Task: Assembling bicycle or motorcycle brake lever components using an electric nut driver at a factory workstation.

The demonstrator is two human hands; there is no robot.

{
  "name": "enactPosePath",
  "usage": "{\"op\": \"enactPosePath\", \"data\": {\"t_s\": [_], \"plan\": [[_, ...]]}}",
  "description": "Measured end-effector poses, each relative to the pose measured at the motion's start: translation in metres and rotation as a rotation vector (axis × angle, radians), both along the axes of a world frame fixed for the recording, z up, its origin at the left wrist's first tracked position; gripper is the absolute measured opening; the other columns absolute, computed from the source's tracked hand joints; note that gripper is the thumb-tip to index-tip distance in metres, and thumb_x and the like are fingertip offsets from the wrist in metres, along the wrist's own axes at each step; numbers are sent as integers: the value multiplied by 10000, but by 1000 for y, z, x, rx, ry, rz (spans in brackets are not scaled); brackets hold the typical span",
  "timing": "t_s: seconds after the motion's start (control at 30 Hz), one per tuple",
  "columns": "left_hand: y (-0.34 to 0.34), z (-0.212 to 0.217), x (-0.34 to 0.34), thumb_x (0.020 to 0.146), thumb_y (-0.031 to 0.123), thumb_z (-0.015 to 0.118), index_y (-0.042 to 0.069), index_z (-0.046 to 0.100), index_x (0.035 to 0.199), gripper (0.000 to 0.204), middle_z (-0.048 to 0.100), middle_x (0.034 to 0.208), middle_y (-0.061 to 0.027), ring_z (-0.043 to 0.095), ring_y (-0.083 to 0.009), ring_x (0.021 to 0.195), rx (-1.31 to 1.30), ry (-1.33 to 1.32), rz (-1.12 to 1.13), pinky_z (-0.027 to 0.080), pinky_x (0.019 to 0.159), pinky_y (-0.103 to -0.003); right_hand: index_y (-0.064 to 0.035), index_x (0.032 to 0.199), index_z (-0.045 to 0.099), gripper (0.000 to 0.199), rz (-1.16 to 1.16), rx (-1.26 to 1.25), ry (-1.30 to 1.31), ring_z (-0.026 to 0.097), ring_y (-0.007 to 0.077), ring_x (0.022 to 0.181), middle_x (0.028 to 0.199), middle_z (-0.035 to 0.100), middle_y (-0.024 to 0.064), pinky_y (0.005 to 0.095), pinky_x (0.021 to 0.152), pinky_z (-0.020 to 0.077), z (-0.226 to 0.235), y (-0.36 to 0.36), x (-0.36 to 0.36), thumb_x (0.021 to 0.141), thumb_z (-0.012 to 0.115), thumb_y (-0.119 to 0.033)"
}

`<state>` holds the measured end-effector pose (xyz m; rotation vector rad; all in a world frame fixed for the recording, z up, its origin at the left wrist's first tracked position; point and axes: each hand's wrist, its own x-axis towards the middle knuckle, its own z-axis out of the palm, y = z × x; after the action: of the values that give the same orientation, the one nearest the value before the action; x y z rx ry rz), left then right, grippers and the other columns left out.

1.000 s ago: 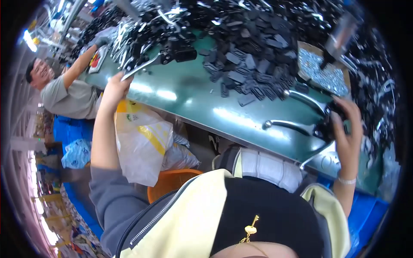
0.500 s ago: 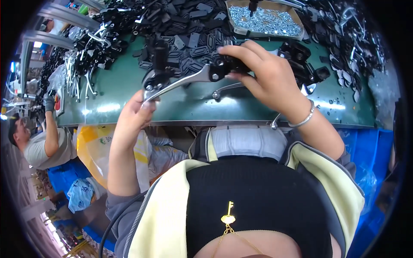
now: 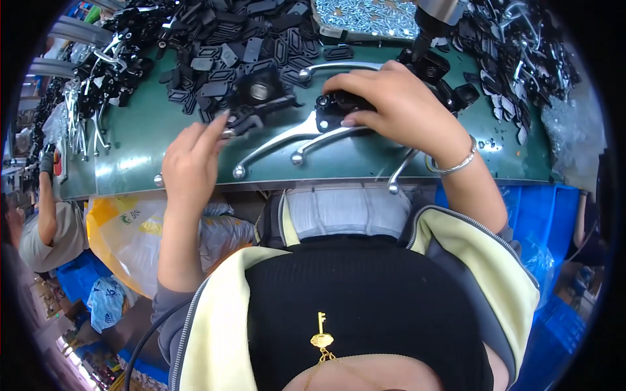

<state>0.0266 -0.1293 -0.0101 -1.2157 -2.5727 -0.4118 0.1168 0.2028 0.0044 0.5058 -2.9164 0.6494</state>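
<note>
My left hand is closed at the fingertips on a black lever bracket, smeared by motion, with a round metallic spot on its face. Below that hand a silver ball end pokes out; I cannot tell which part it belongs to. My right hand curls over the black housing of a brake lever assembly, whose silver lever slants down left to a ball tip. Another silver lever lies just beneath it, partly under my fingers. Beyond the right hand sit more black lever assemblies.
A powered screwdriver hangs at the top right, beside a tray of small silver screws. Black plates are heaped on the green table. Lever piles flank both sides. A gloved co-worker's hand is at far left.
My left hand has left the lever's end near the right hand and now holds the blurred bracket further left. The right hand stays on a lever housing. The view has shifted, bringing the screwdriver closer.
</note>
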Motion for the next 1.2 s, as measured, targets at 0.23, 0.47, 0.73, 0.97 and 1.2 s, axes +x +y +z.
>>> {"op": "enactPosePath", "data": {"t_s": [0.23,0.47,0.73,0.97,1.2], "plan": [[28,-22,12,839,24,672,122,691,1310,481,620,919,-78,620,-283,841,-40,-61,-97,516,762,-398,-152,1277,652,510,-28,74,-25,649,285,944,1041,713,64,398,919,434,12,16,20,790,801,-133],[40,4,3,854,53,689,116,718,1238,390,633,977,-90,628,-285,893,-51,-192,-161,518,779,-412,-122,1310,647,579,-164,95,162,609,316,994,1072,689,66,416,963,430,19,22,36,755,806,-139],[66,48,-20,861,112,722,123,725,1138,278,645,1074,-83,647,-306,1000,-204,-138,-154,523,838,-419,-104,1169,714,411,-72,29,203,642,310,961,1059,679,92,411,868,495,95,4,80,762,774,-102],[83,13,-50,839,73,731,94,696,1109,274,633,1101,-91,631,-325,1042,-222,-196,-101,517,883,-422,-96,1127,722,349,-192,-43,258,661,307,949,1046,683,98,409,825,519,93,23,89,781,761,-96],[93,18,-53,810,-5,731,45,649,1077,284,614,1035,-111,639,-314,984,-115,-372,-95,516,852,-381,-89,1086,730,287,-333,-83,262,679,305,936,1034,687,105,408,783,543,104,32,118,799,747,-91]]}}
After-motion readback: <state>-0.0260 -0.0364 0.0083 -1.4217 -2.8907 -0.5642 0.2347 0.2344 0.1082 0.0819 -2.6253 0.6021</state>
